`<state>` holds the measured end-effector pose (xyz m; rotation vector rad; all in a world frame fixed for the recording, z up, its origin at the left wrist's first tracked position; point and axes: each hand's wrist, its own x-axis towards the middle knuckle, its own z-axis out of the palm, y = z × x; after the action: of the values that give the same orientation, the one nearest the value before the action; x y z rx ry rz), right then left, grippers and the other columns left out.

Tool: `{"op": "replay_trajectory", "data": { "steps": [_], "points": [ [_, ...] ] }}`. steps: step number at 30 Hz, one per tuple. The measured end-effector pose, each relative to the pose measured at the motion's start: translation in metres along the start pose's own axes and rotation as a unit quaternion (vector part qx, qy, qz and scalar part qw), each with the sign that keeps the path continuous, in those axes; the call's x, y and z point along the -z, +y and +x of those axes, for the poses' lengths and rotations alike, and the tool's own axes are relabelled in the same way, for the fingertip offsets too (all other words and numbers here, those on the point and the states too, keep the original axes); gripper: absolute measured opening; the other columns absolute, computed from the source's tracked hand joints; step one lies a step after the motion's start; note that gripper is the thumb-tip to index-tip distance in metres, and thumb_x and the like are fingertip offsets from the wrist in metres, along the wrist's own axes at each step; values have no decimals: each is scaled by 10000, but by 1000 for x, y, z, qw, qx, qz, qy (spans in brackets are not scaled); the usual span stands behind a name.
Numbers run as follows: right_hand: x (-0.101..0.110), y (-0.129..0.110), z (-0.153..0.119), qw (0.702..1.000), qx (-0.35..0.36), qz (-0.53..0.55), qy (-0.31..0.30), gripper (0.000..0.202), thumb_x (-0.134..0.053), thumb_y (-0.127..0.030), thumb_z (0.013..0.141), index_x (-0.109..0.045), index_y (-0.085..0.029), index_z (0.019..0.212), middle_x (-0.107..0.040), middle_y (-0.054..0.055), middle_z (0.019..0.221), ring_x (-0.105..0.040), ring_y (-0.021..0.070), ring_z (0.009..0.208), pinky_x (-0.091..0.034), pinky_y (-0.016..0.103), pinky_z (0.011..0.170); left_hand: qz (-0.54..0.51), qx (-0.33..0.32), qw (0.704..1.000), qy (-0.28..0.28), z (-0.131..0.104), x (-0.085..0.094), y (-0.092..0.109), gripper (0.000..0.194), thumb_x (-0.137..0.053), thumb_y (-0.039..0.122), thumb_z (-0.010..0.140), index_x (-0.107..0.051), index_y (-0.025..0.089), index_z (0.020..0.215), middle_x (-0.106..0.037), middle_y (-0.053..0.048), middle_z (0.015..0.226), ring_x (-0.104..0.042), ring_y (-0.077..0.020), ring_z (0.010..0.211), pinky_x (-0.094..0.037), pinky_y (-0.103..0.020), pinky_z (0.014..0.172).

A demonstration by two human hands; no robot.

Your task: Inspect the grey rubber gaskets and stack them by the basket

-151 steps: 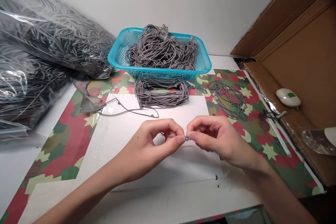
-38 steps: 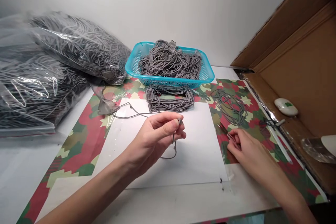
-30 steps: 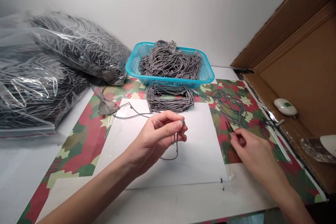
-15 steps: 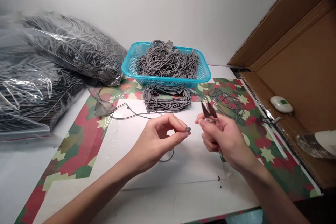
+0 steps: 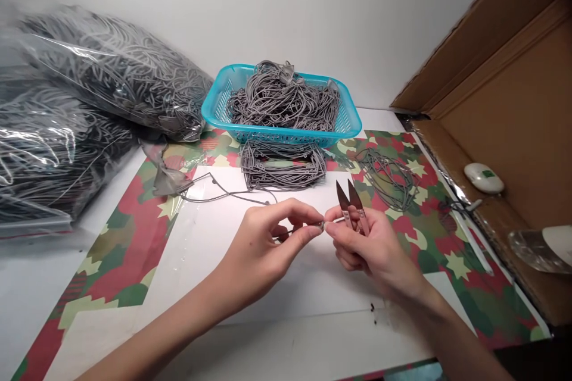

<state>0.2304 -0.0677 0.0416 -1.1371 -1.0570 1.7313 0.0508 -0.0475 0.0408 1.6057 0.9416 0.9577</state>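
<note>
My left hand (image 5: 272,244) pinches a thin grey cord (image 5: 286,232) between thumb and forefinger, over the white sheet. My right hand (image 5: 366,244) keeps small dark-bladed snips (image 5: 350,202) in its palm, blades upward and apart. Its thumb and forefinger meet my left fingertips at the cord; the small part between them is mostly hidden. A loose grey cord (image 5: 223,191) lies on the sheet behind my left hand. Farther back, a stack of grey cord pieces (image 5: 283,175) sits in front of a blue basket (image 5: 281,130) heaped with grey cords (image 5: 286,98).
Clear bags of grey cords (image 5: 120,65) fill the left side. A loose tangle of cord (image 5: 388,175) lies at the right on the patterned cover. Beyond it stand a cardboard wall (image 5: 504,59), a white oval object (image 5: 484,178) and a clear-and-white item (image 5: 543,248).
My right hand has moved left and its fingertips now meet those of my left hand. The snips have come along with it. The view has shifted slightly.
</note>
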Motion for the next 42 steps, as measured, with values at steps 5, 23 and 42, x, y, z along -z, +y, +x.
{"op": "replay_trajectory", "data": {
  "steps": [5,23,42],
  "points": [
    [-2,-1,-1,998,-26,58,-20,200,-721,-333,838,-589,-186,806,-285,-123,474,-184,27,415,-167,175,396,5,1,1000,-18,-2,2,-1,80,-640,210,870,-709,212,911,-718,14,819,-624,-95,719,-483,-149,547],
    [-5,-1,-3,975,-118,169,-79,220,-727,-289,838,-551,-175,774,-247,-128,488,-130,18,415,-130,180,401,-58,23,997,-43,-4,-1,-6,135,-730,280,819,-720,228,943,-718,-16,863,-625,-120,744,-498,-146,513],
    [-3,-5,-7,964,-133,211,-91,215,-665,-344,878,-562,-183,780,-165,-127,499,-101,35,415,-139,173,395,-62,-10,998,16,-3,-4,-2,100,-678,198,844,-711,190,749,-662,3,670,-530,-90,584,-411,-170,499]
  ]
}}
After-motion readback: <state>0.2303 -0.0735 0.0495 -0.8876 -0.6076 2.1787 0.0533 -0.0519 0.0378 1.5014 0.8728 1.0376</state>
